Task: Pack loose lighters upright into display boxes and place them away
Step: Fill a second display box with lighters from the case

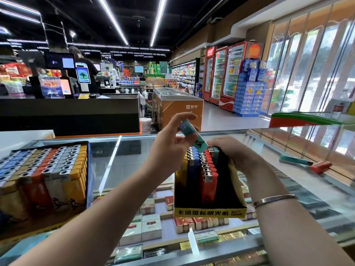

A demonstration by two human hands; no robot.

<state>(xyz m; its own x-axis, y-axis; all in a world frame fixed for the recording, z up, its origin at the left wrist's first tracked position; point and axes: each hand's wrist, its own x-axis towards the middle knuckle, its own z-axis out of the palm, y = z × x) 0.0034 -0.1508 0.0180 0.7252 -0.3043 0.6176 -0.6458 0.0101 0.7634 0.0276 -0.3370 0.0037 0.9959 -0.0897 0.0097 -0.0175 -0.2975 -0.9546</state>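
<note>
Head view: left hand point(171, 139) grip is pinching teal lighter point(194, 136) near its upper end, light, rigid, slippery plastic, right hand point(232, 150) is bracing display box point(209, 212) below.

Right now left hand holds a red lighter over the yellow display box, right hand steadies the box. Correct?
Not quite: the lighter in the left hand is teal, not red, per the head view. The right hand does steady the yellow display box.
</note>
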